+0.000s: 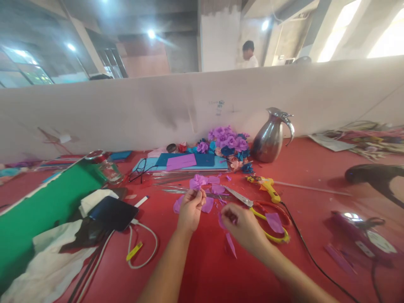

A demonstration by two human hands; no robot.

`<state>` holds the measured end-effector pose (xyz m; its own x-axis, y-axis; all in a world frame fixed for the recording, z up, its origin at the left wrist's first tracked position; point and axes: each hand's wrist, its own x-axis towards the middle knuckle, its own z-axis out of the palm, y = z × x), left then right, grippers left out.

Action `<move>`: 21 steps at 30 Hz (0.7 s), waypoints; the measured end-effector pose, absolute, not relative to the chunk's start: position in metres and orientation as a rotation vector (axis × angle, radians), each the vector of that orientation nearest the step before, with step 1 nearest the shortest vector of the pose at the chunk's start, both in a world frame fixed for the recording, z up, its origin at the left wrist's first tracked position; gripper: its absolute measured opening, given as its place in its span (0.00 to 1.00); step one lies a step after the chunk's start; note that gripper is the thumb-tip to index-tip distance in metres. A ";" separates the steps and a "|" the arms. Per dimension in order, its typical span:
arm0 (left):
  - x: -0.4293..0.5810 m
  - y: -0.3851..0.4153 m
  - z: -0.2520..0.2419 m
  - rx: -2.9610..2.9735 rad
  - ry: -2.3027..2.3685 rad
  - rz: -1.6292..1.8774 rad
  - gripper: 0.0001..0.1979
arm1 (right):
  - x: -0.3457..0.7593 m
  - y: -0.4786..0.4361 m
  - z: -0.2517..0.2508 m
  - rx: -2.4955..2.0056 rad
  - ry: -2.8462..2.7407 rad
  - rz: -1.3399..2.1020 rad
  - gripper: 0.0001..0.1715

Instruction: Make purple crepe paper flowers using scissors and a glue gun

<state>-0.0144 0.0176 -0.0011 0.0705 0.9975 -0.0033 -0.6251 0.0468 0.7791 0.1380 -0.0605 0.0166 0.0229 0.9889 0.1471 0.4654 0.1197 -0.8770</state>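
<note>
Head camera view, looking down on a red surface (202,277) with two bare hands at its middle. The left hand (189,212) pinches a ruffled purple paper flower (198,181) by its base between thumb and fingers, bloom upward. The right hand (241,223), just beside it, has its fingers curled close together next to a scrap of purple paper; whether it grips that scrap cannot be told. Loose purple paper petals (217,189) lie behind and between the hands, and a narrow purple paper strip (231,245) lies just below the right fingers. Beyond the right hand are metal-bladed scissors (240,197) with yellow and red handles, then a yellow glue gun (270,190) with a black cord. Past both hands, thin silvery wires (176,189) lie before a flat purple paper sheet (181,161) on blue ones. Behind these, to the right, sits a bunch of purple, blue and pink paper flowers (230,141), near a shiny steel jug (268,143). Left of the left hand rest a dark, flat phone (115,213) and a looped white cable (154,244).
</note>
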 end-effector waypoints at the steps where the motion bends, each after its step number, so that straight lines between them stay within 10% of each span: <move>1: -0.014 0.017 0.000 0.699 0.673 1.388 0.10 | 0.140 -0.049 0.024 -1.360 -1.389 0.958 0.02; 7: -0.015 0.015 0.007 0.670 0.747 1.402 0.13 | 0.129 -0.010 0.044 -0.989 -0.775 1.348 0.21; 21: -0.007 0.010 0.004 0.701 0.887 1.421 0.10 | 0.125 -0.022 0.035 -1.077 -0.914 1.111 0.14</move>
<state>-0.0073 0.0105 0.0039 -0.0569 0.9935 -0.0982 -0.5248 0.0539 0.8495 0.1246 -0.0219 0.0352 0.2154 0.9756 0.0415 -0.2292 0.0918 -0.9690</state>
